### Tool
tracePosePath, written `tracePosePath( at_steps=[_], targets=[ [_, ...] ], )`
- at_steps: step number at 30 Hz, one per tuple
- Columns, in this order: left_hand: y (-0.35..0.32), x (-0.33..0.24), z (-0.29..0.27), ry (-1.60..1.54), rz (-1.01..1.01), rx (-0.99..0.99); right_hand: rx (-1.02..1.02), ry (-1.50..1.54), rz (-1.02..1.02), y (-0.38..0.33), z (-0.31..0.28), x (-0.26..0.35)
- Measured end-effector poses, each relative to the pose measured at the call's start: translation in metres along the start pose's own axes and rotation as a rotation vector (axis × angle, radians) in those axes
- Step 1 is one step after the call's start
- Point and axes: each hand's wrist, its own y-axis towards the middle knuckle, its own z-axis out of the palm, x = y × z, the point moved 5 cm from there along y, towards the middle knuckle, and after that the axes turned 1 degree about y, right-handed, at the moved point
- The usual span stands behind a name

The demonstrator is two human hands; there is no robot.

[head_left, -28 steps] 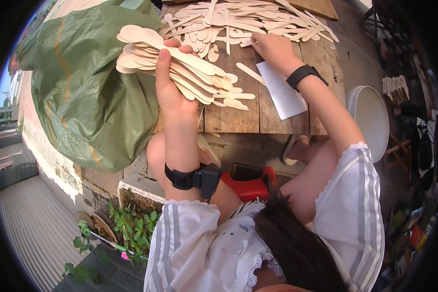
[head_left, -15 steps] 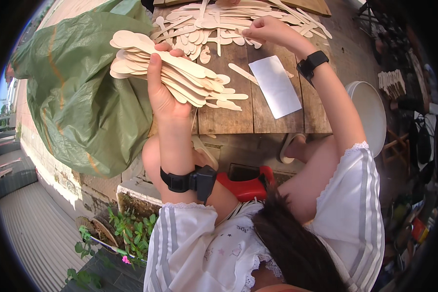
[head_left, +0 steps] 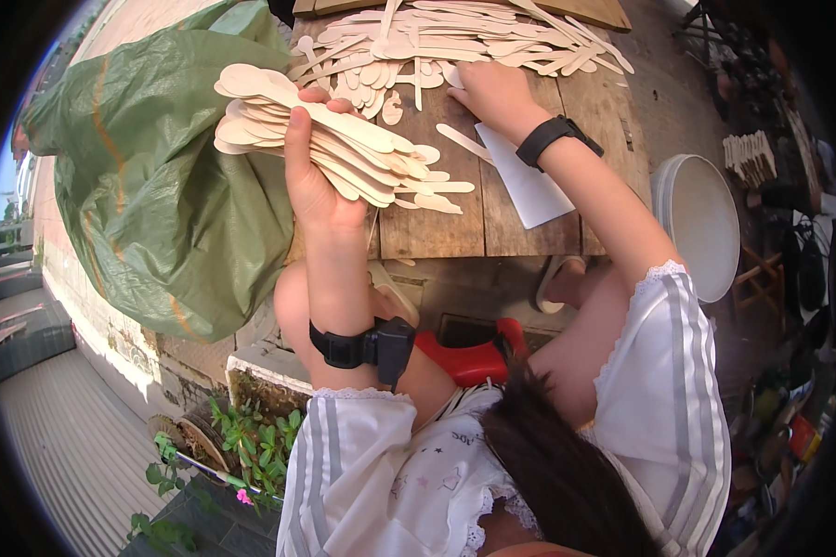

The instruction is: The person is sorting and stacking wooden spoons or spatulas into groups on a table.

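My left hand (head_left: 323, 176) is closed round a thick bundle of pale wooden spoons (head_left: 362, 139), held up over the table's near left part. The rounded bowls point to the upper left and the handle ends fan out to the right. At the near edge of a heap of loose wooden spoons (head_left: 437, 42), my right hand (head_left: 497, 97) is closed, thumb and fingers bent in. One spoon's rounded end (head_left: 452, 78) shows at its fingertips; the palm side is hidden. Beneath the right wrist lies a folded white sheet (head_left: 534, 190), with a single spoon (head_left: 463, 141) beside it.
The wooden table (head_left: 427, 232) has planks and ends just before my knees. A large green woven sack (head_left: 167, 186) bulges along its left side. To the right stands a white bucket (head_left: 701, 227). A red plastic seat (head_left: 464, 357) is under me, with potted plants (head_left: 255, 436) at lower left.
My right hand has moved slightly left and nearer to me, down to the heap's near edge, its wrist now over the white sheet. The left hand keeps its bundle almost still.
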Motion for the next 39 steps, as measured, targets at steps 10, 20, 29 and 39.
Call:
tracePosePath(
  at_steps=[10, 20, 29, 39],
  targets=[
    [-0.001, 0.003, 0.001, 0.001, -0.007, -0.022, 0.122, 0.398, 0.207, 0.010, 0.006, -0.022],
    [-0.002, 0.008, -0.004, 0.119, -0.054, -0.175, 0.056, 1.143, 0.027, 0.021, -0.137, -0.020],
    [-0.013, 0.050, -0.006, 0.334, -0.384, -0.170, 0.166, 1.227, -0.198, 0.003, -0.139, 0.036],
    [-0.012, 0.055, -0.010, 0.177, -0.399, -0.109, 0.140, 1.217, -0.227, 0.008, -0.111, 0.056]
  ],
)
